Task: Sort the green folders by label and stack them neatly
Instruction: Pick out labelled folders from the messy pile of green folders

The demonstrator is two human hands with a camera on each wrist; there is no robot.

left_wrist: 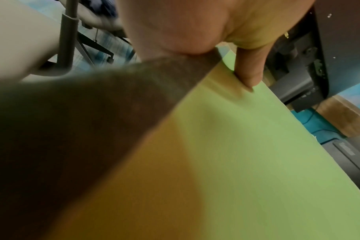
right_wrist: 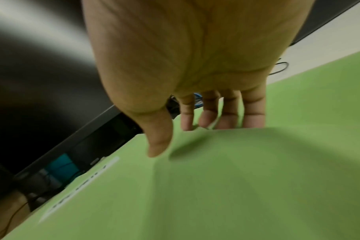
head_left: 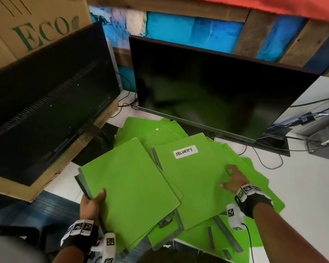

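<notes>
A loose pile of green folders (head_left: 160, 130) lies on the white desk (head_left: 302, 177). My left hand (head_left: 92, 202) grips a small stack of unlabelled-side-up green folders (head_left: 129, 183) at its grey spine, thumb (left_wrist: 249, 73) on the top cover (left_wrist: 257, 154). To its right lies a folder (head_left: 194, 183) with a white label reading SECURITY (head_left: 185, 151). My right hand (head_left: 234, 180) holds that folder's right edge. Its fingers (right_wrist: 253, 113) reach behind the edge and the thumb lies over the cover (right_wrist: 216, 186). The label (right_wrist: 78, 186) is blurred there.
A dark monitor (head_left: 217, 92) stands just behind the pile. A second screen (head_left: 46, 101) lies back-up on a cardboard box at the left. Cables (head_left: 270, 162) trail over the desk to the right, near a grey device (head_left: 323, 137).
</notes>
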